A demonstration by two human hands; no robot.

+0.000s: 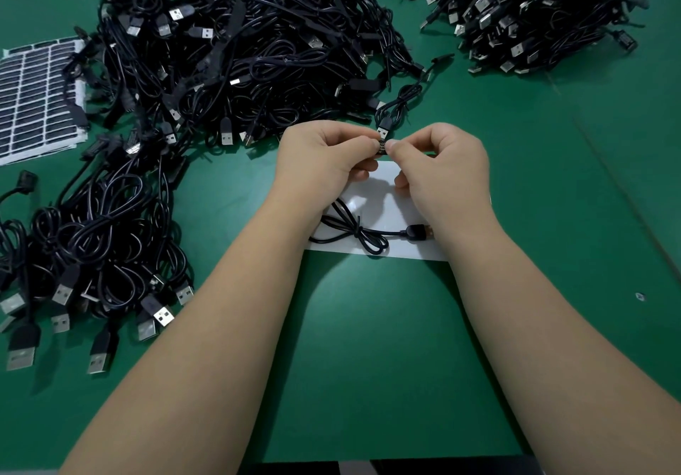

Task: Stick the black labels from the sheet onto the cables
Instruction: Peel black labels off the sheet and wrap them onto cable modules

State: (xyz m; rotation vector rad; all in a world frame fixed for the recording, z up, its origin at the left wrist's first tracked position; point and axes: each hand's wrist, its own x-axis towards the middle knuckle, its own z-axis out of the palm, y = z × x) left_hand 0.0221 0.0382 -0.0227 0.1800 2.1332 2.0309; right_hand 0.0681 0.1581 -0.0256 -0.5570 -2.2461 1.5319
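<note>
Both hands, left hand [324,154] and right hand [438,157], pinch a black label [382,146] around a cable [396,106] just below its plug. The label looks light and floppy; the limp cable trails toward one o'clock, so it is best held close to the plug.

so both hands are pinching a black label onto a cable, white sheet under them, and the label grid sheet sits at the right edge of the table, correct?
Not quite: the head view shows the label grid sheet at the left edge of the table, not the right. The rest holds: the left hand and right hand pinch the black label onto a cable, above the white sheet.
</note>
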